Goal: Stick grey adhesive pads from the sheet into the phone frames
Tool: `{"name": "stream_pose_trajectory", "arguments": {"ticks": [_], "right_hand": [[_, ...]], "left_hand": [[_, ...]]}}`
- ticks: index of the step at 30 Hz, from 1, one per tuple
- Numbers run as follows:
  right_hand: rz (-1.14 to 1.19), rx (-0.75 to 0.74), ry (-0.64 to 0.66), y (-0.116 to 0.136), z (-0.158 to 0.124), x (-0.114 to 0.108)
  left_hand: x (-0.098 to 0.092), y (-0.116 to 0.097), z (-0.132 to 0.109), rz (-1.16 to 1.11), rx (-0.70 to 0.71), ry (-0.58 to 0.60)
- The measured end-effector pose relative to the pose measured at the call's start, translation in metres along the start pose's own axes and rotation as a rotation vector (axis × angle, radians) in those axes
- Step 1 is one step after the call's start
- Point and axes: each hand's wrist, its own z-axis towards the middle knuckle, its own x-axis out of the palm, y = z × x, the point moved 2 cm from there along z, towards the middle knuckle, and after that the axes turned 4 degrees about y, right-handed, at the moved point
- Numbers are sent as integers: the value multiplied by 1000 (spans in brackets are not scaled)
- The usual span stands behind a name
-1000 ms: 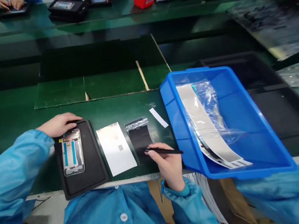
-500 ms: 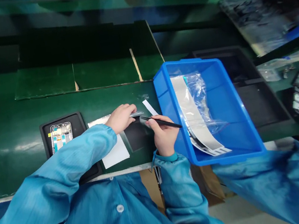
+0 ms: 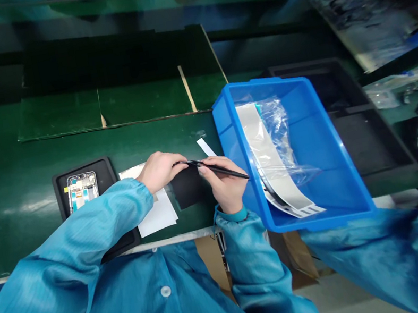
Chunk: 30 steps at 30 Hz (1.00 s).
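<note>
In my right hand I hold a pair of black tweezers, their tips pointing left. My left hand is pinched closed where the tweezer tips meet its fingers; what it holds there is too small to make out. Below the fingers lies a black sheet on the bench. White papers lie partly under my left wrist. A black tray at the left holds an opened phone with its inner parts showing, partly hidden by my left sleeve.
A blue bin stands right of my right hand, holding pale strips and clear plastic bags. A narrow white strip lies beside it. Black trays lie beyond. A co-worker's blue sleeve reaches in at right.
My left fingers have closed together and now meet the tweezer tips. The thin clear film seen at the left fingers before no longer shows clearly. The view has shifted slightly.
</note>
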Motion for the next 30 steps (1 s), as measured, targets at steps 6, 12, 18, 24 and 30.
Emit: {"name": "stream_pose_trajectory", "arguments": {"ticks": [6,12,18,24,30], "right_hand": [[-51,-36,5,4,1,2],[-54,-60,6,5,1,3],[-55,-43,1,5,0,5],[0,-16,-53,9,-3,11],[-8,151,-178,15,1,10]], "left_hand": [[0,-1,-1,29,-8,-3],[-1,-2,-2,46,-18,2],[1,0,-2,63,-13,5],[3,2,-4,125,-74,22],[6,-2,2,225,-148,14]]}}
